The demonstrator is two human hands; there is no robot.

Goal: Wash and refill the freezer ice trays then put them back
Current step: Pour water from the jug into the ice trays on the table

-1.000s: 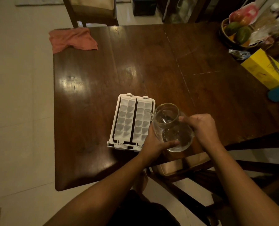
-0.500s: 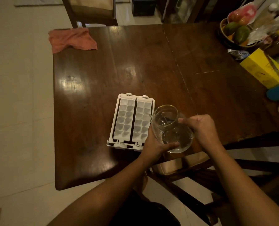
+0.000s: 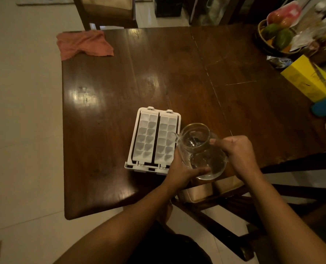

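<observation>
Two hands, left hand (image 3: 179,168) and right hand (image 3: 238,151), curled their fingers (image 3: 201,170) round the glass jug (image 3: 196,149), leaning its spout toward the ice trays (image 3: 152,138) at nine o'clock, seemingly for pouring.

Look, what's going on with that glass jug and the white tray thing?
A person is tipping a clear glass jug with water in it over a white plastic ice cube tray set, which sits on the dark wooden table. The left grip cups the jug's near side and the right grip holds its other side. The spout is over the right-hand tray. Whether water is running out just now is too hard to see.
</observation>
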